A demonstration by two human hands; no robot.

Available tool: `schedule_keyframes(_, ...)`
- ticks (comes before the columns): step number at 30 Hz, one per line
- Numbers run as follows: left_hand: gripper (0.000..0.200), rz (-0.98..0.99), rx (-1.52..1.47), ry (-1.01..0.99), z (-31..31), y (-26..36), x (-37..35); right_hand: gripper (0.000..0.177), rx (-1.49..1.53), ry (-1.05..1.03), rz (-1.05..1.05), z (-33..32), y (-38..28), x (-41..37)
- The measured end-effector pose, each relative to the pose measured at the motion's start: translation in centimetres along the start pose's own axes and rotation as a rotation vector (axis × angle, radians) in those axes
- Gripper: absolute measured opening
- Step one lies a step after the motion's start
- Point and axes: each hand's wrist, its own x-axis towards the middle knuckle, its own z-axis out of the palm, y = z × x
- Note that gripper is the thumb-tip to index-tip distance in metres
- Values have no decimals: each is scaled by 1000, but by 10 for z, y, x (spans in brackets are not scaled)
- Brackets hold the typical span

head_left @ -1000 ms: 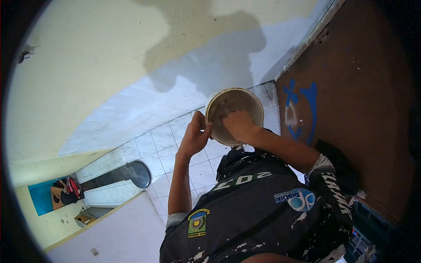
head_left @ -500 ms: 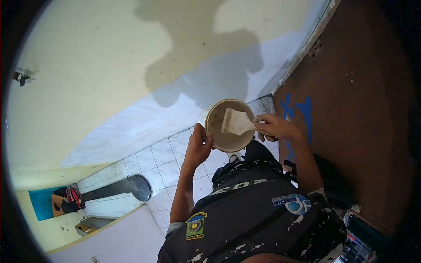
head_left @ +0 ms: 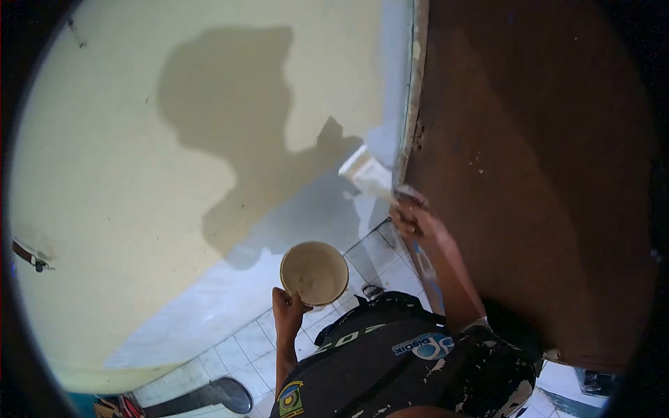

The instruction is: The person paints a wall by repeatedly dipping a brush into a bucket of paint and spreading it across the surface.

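Note:
My left hand [head_left: 289,310] grips the rim of a round paint bucket [head_left: 315,273], thumb inside the edge and fingers below. The bucket's inner wall is coated a beige colour. In my right hand [head_left: 412,214] is a wide paintbrush [head_left: 367,174], held by its handle, with white paint on its bristle end. The brush is raised in front of the wall [head_left: 139,174], near its right edge, and is slightly blurred. That wall is cream above, with a white painted area [head_left: 216,299] along its lower part.
A brown panel [head_left: 529,174] fills the right side, bordered by a pale edge strip [head_left: 412,83]. White floor tiles [head_left: 237,352] run along the wall's base. At lower left lies a dark, round-ended strip [head_left: 226,395] on the floor. A small dark fixture [head_left: 31,258] sticks out at far left.
My right hand has lifted the paintbrush out of the bucket and up to the wall. The bucket in my left hand now appears lower in view, and the view has turned.

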Motion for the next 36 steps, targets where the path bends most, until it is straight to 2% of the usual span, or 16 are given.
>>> schedule_keyframes(3,24,9,103,8,-5,-33,14,21,-170,170,-184,13,-57,31)
schedule_keyframes(5,28,-58,69,64,19,10,7,25,-578,277,-371,11,-93,56)
schedule_keyframes(6,28,-44,66,67,20,-3,17,25,-577,270,-384,7,-109,74)
schedule_keyframes(8,28,-7,160,87,5,-41,27,30,-1054,217,-1047,1,-136,111)
schedule_keyframes(9,28,-11,125,71,7,-36,26,30,-1048,216,-1054,3,-155,125)
schedule_keyframes(11,28,-19,100,65,12,-22,22,35,-1284,261,-1381,15,-192,142)
schedule_keyframes(12,28,-30,71,55,15,-13,18,35,-1279,259,-1382,25,-204,141)
schedule_keyframes(14,27,-45,122,67,23,16,12,35,-1308,451,-957,45,-227,138)
schedule_keyframes(20,27,-127,83,79,6,-26,9,36,-1381,408,-964,39,-208,161)
schedule_keyframes(25,25,-203,168,90,12,5,-6,37,-1405,354,-927,-2,-159,157)
schedule_keyframes(27,25,-163,212,87,-11,-52,5,37,-1353,454,-718,11,-172,135)
schedule_keyframes(28,24,-125,261,86,-18,-71,8,37,-1353,457,-718,20,-184,128)
schedule_keyframes(31,25,-207,55,81,4,-26,3,36,-1371,410,-906,53,-228,123)
schedule_keyframes(33,25,-194,60,59,2,-29,8,37,-1379,381,-1119,72,-248,133)
schedule_keyframes(34,25,-175,58,38,1,-33,14,37,-1376,389,-1116,76,-249,139)
schedule_keyframes(36,26,-112,171,30,-16,-80,32,38,-1487,423,-834,79,-251,149)
